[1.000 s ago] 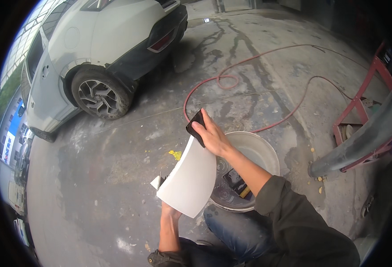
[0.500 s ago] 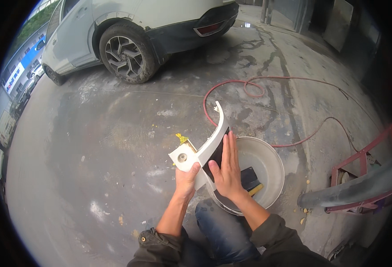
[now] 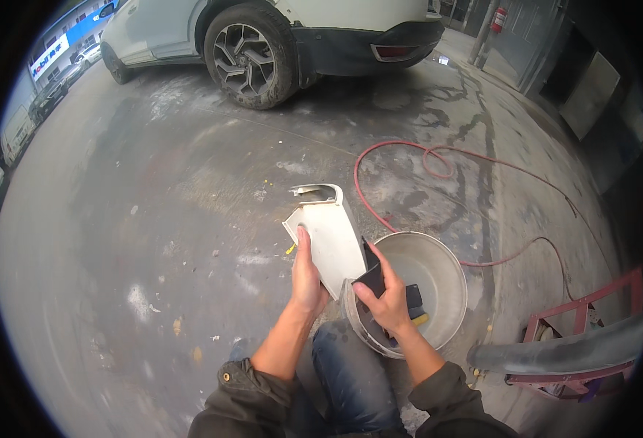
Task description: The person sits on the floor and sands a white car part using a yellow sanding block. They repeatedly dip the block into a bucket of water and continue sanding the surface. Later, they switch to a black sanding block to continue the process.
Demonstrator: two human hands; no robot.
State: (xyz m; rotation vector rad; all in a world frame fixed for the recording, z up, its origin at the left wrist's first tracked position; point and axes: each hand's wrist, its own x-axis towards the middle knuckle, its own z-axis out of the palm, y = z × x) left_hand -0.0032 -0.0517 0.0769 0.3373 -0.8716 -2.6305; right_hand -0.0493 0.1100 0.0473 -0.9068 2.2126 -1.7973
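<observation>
My left hand point(image 3: 308, 276) grips a white curved plastic car trim panel point(image 3: 328, 237), its thumb lying on the broad face and the other fingers hidden underneath. The panel is tilted, with a hooked end pointing away from me. In my right hand point(image 3: 390, 296) is a bent black sheet that looks like sandpaper point(image 3: 369, 274), pinched between thumb and fingers right beside the panel's right edge. Below that hand stands a round pale bucket point(image 3: 461, 292). A black flat piece point(image 3: 413, 296) and a yellow-edged block point(image 3: 420, 319) lie inside it, partly covered by my hand.
A red hose point(image 3: 358, 175) loops over the stained concrete floor beyond the bucket. At right, a red metal frame point(image 3: 580, 314) and a thick grey tube point(image 3: 555, 347) stand close by. A white car point(image 3: 321, 18) is parked ahead, its rear wheel point(image 3: 248, 62) facing me.
The panel has been turned, so its broad white face now shows. My right hand has come off its surface, and the black sheet is now folded in my fingers. The view has shifted.
</observation>
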